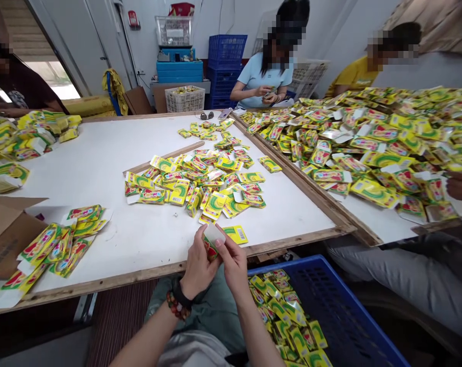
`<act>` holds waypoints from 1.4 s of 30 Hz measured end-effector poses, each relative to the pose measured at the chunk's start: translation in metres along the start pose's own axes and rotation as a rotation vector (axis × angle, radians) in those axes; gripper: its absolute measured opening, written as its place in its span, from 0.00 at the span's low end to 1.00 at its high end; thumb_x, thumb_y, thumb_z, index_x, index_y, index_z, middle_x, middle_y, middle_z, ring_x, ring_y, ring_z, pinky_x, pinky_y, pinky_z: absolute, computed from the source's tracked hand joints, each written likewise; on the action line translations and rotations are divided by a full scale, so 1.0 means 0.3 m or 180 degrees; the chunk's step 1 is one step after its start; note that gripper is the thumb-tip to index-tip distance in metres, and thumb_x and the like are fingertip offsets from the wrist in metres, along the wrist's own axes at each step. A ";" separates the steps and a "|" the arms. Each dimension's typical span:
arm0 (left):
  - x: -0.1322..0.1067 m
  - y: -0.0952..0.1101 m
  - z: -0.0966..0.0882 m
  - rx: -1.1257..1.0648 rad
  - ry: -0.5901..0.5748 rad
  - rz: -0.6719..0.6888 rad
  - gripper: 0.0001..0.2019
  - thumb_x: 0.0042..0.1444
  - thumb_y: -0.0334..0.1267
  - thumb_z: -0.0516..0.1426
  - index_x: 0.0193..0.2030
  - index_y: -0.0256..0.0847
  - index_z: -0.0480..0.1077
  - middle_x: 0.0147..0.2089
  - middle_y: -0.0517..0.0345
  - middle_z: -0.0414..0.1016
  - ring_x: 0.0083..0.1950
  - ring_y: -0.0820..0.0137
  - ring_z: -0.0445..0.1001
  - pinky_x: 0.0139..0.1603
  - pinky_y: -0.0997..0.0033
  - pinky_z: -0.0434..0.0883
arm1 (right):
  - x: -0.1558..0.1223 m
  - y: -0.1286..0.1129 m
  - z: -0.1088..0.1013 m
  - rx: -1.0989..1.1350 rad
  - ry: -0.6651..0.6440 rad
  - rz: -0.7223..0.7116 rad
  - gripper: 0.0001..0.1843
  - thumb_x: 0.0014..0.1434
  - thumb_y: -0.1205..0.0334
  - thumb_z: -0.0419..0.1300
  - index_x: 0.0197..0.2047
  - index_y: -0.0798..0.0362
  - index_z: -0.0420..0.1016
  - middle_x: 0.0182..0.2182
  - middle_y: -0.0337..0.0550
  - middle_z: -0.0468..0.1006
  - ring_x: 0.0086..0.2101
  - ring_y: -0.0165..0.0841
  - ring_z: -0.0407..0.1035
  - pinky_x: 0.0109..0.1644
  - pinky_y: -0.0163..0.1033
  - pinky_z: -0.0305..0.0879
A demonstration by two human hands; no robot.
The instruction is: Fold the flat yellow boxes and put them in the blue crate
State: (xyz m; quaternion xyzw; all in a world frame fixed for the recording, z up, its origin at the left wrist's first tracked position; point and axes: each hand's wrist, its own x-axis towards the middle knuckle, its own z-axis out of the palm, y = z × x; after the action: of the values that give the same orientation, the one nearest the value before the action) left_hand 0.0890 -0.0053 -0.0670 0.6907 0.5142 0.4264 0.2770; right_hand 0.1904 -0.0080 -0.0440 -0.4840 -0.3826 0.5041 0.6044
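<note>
Both my hands hold one small carton (213,235) at the table's front edge, its white end flap up and a bit of red and green print showing. My left hand (199,262) wraps around its left side, a dark band and a beaded bracelet on the wrist. From the right, my right hand (234,261) presses its fingers and thumb against the flap. Just behind lies a yellow and green carton (236,235) flat on the table. Beyond that spreads a loose pile of similar cartons (195,176), some with white flaps standing out.
A blue crate (323,265) with cartons stands at my lower right. Wooden strips (307,181) divide the white table (101,173) from a large carton heap (368,148). Flattened cartons (58,239) and a cardboard box (9,234) sit at left. Several people sit around the table.
</note>
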 end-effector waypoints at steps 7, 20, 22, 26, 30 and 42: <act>-0.021 -0.035 0.032 0.0233 0.0594 0.0262 0.24 0.47 0.39 0.60 0.51 0.43 0.57 0.44 0.54 0.72 0.42 0.63 0.76 0.40 0.64 0.74 | 0.004 -0.030 -0.024 -0.0462 -0.0760 -0.0136 0.18 0.54 0.56 0.63 0.48 0.47 0.79 0.49 0.44 0.79 0.52 0.45 0.71 0.59 0.53 0.63; -0.026 -0.031 0.022 0.0204 0.0333 -0.0069 0.27 0.52 0.44 0.56 0.56 0.40 0.53 0.48 0.47 0.73 0.45 0.59 0.76 0.42 0.60 0.73 | 0.003 -0.069 0.000 -0.1213 -0.0693 -0.0393 0.14 0.58 0.58 0.61 0.47 0.46 0.79 0.47 0.41 0.80 0.47 0.45 0.75 0.55 0.53 0.68; -0.023 -0.034 0.020 0.0165 0.0360 -0.0201 0.27 0.52 0.43 0.56 0.57 0.40 0.53 0.46 0.47 0.74 0.44 0.58 0.76 0.40 0.61 0.73 | 0.001 -0.068 -0.006 -0.1430 -0.0941 -0.0644 0.19 0.57 0.59 0.62 0.52 0.45 0.76 0.50 0.42 0.78 0.48 0.44 0.75 0.56 0.52 0.68; -0.005 -0.021 0.003 -0.0003 0.0146 -0.0284 0.22 0.53 0.40 0.55 0.53 0.39 0.56 0.43 0.47 0.74 0.42 0.59 0.76 0.40 0.61 0.72 | 0.002 -0.046 -0.003 -0.1800 -0.1097 -0.1057 0.22 0.59 0.62 0.60 0.57 0.45 0.72 0.52 0.44 0.77 0.51 0.42 0.73 0.57 0.48 0.68; 0.009 0.018 -0.035 -0.0243 -0.0341 -0.0181 0.25 0.48 0.34 0.58 0.53 0.40 0.57 0.46 0.49 0.73 0.44 0.61 0.75 0.44 0.61 0.72 | -0.012 -0.055 -0.022 -0.1978 -0.1166 -0.1313 0.19 0.61 0.64 0.56 0.55 0.44 0.75 0.49 0.44 0.80 0.46 0.41 0.76 0.51 0.47 0.72; 0.021 0.036 -0.070 -0.0691 -0.0907 -0.0108 0.13 0.61 0.40 0.54 0.51 0.43 0.65 0.47 0.52 0.70 0.47 0.67 0.70 0.41 0.68 0.75 | 0.168 -0.087 -0.368 -0.4973 0.0116 -0.0678 0.28 0.59 0.68 0.53 0.63 0.55 0.65 0.63 0.61 0.62 0.63 0.58 0.52 0.59 0.62 0.58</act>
State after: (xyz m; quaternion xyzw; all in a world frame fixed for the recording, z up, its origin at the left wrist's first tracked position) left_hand 0.0766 -0.0038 -0.0459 0.7014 0.4323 0.3725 0.4272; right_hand 0.3115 0.0188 -0.0463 -0.7375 -0.6603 0.0205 0.1404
